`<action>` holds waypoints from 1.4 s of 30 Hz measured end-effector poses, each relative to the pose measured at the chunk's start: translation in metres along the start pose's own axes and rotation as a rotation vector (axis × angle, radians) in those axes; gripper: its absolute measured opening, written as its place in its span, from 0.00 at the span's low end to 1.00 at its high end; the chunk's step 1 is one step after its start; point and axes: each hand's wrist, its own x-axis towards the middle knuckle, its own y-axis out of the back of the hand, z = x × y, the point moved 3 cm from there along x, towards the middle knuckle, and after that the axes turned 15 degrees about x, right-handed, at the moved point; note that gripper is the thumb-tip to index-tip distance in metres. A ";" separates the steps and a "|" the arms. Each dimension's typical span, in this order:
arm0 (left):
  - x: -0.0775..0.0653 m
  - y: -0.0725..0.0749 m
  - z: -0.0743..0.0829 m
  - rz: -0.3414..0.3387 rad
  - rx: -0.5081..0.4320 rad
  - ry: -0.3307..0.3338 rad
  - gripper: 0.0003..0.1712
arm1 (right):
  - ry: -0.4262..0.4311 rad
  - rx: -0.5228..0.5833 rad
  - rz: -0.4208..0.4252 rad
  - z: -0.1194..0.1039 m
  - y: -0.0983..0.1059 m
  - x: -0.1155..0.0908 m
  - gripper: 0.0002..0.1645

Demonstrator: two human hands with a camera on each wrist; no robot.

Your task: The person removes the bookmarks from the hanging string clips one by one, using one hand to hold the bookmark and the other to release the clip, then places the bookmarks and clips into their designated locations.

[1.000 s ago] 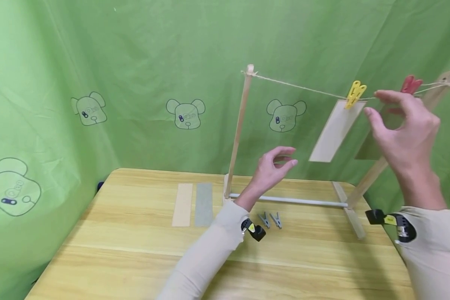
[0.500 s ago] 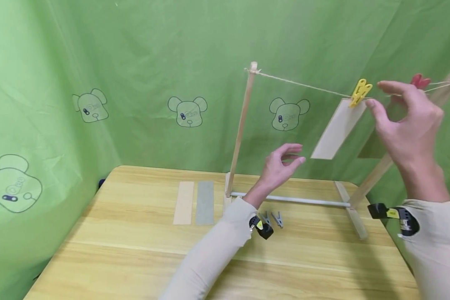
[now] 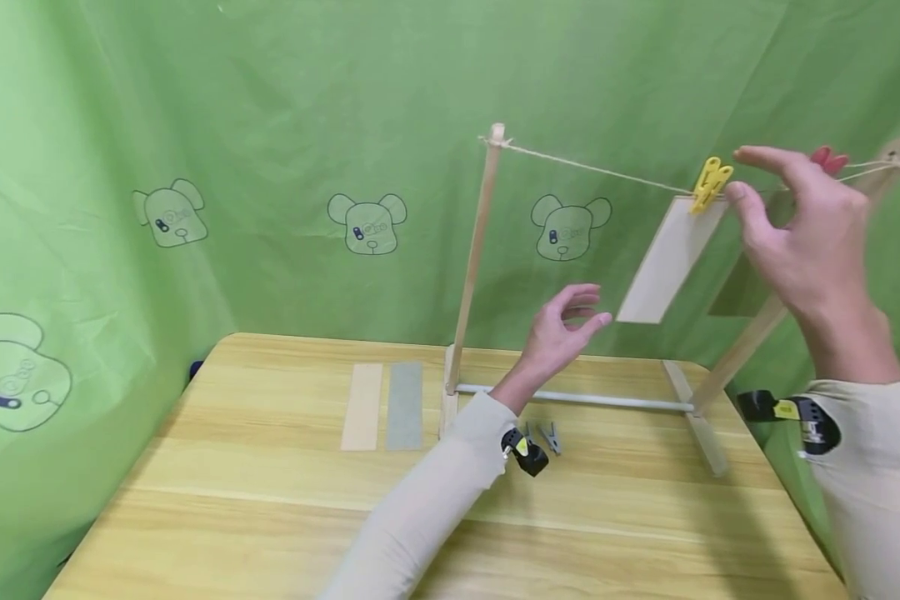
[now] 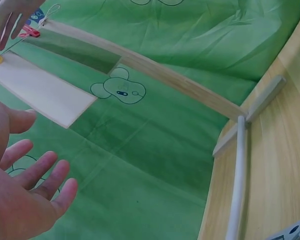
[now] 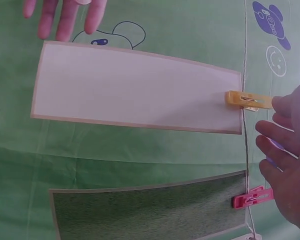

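A yellow clothespin [image 3: 711, 185] clamps a white card [image 3: 671, 262] to the string [image 3: 600, 172]; the card hangs at a slant. Just right of the clothespin is my right hand [image 3: 813, 242], thumb and index finger curved with a gap between them. The right wrist view has a fingertip right at the clothespin's [image 5: 250, 100] handle end. My left hand [image 3: 555, 337] hovers left of the card's lower end, fingers spread and holding nothing. A red clothespin [image 5: 251, 198] holds a dark card [image 5: 150, 212] farther along the string, partly hidden behind my right hand in the head view.
The string runs between two wooden posts [image 3: 476, 258], joined low down by a white bar [image 3: 615, 402]. On the wooden table [image 3: 255, 517] lie a beige strip [image 3: 362, 408], a grey-green strip [image 3: 405, 408] and two grey clothespins [image 3: 551, 438], one mostly behind my left wrist camera.
My right hand has risen a little and come closer to the yellow clothespin. My left hand has shifted right, nearer the white card's lower end. Both cards still hang.
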 end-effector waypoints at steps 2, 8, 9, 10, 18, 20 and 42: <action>0.000 0.000 -0.002 0.000 0.002 0.006 0.27 | -0.035 -0.022 -0.051 -0.002 0.000 0.002 0.23; 0.000 -0.003 -0.009 -0.002 0.014 0.021 0.29 | -0.163 -0.050 -0.211 -0.006 -0.001 0.008 0.29; 0.000 -0.003 -0.009 -0.004 0.021 0.017 0.29 | -0.175 -0.039 -0.229 -0.005 -0.002 0.009 0.29; 0.000 -0.004 -0.009 -0.005 0.027 0.012 0.30 | -0.180 -0.030 -0.244 -0.004 -0.002 0.010 0.29; 0.004 -0.011 -0.005 -0.019 0.044 -0.005 0.29 | -0.152 -0.009 -0.317 0.001 -0.002 0.017 0.29; 0.004 -0.013 -0.004 -0.028 0.041 -0.007 0.29 | -0.176 -0.005 -0.334 0.002 -0.002 0.018 0.29; 0.005 -0.025 -0.001 -0.037 -0.028 0.032 0.25 | -0.268 0.043 -0.354 0.004 -0.002 0.024 0.27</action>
